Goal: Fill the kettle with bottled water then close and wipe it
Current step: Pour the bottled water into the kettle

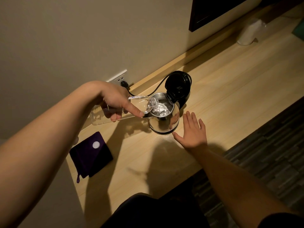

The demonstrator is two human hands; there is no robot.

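A steel kettle (166,122) stands on the wooden counter with its black lid (178,85) hinged up and open. My left hand (117,100) grips a clear plastic water bottle (100,118), tipped on its side with its neck over the kettle's mouth. Water is pouring and foaming inside the kettle. My right hand (193,131) lies flat and open on the counter just right of the kettle's base, holding nothing. A dark purple cloth (91,156) lies at the counter's left end with the white bottle cap (96,144) on it.
The kettle's black cord (154,89) runs to a wall socket (117,78) behind my left hand. A wrapped white cup stack (250,32) stands far right on the wooden counter (230,89). A dark frame (213,12) hangs on the wall above.
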